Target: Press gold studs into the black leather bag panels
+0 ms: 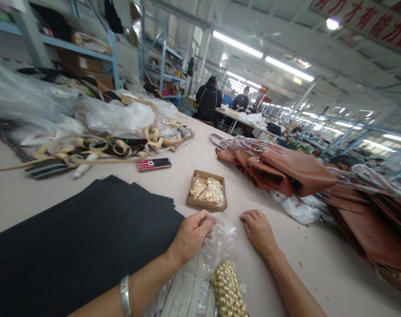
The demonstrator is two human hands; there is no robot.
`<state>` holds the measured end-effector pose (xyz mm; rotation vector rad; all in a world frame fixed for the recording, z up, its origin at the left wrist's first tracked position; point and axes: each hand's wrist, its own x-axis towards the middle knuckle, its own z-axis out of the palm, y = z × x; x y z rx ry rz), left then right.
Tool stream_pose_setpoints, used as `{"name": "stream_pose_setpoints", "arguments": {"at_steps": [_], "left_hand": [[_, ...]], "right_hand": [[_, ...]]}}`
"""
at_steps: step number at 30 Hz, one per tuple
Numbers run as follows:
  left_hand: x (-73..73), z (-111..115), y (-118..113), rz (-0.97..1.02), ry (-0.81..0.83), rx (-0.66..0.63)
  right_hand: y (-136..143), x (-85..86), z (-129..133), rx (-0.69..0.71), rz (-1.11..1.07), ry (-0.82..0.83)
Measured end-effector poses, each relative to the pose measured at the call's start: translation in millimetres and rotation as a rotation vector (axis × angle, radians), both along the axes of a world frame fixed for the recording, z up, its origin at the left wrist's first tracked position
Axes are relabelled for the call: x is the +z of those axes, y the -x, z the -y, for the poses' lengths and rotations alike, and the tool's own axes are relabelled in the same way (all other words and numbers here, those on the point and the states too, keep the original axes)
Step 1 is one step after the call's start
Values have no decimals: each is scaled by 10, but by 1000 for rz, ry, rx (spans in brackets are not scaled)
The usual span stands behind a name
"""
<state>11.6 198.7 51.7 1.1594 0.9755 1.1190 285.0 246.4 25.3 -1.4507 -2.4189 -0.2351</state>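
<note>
My left hand (192, 235) is closed, with thumb and fingers pinching the edge of a clear plastic bag (223, 231). Below the bag, near the bottom of the view, lies a bundle of gold, bead-like links (228, 288), perhaps chain. My right hand (259, 230) rests on the table to the right of the bag, fingers lightly bent on the surface and holding nothing. Just beyond both hands, a small open cardboard box (206, 206) contains gold pieces in clear wrapping (212, 191). Under my left forearm spreads a stack of black sheets (98, 229).
A red-keyed mobile phone (154, 164) lies past the black sheets. Beige strips (121, 147) and crumpled plastic (114, 115) are heaped at the far left. Brown leather bags (296, 165) are piled along the right. Several people work farther back, one in black (209, 99).
</note>
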Motion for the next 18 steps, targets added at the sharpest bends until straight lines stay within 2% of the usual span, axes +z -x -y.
{"name": "stream_pose_setpoints", "arguments": {"at_steps": [4, 8, 10, 13, 14, 16, 18], "left_hand": [[15, -8, 1, -19, 14, -12], [29, -22, 6, -17, -15, -22], [36, -18, 6, -20, -35, -25], [43, -8, 6, -31, -70, -39], [43, -6, 7, -37, -80, -43], [36, -10, 9, -52, -94, -44], [22, -19, 7, -64, -100, -37]], "right_hand": [[-163, 30, -213, -123, -193, 15], [36, 136, -198, -221, -365, 24], [270, 207, -57, -201, -585, 222], [641, 312, 234, -87, -1096, 794], [737, 338, 325, -51, -1213, 940], [858, 371, 470, -18, -1304, 1049], [891, 390, 564, -31, -1319, 1014]]}}
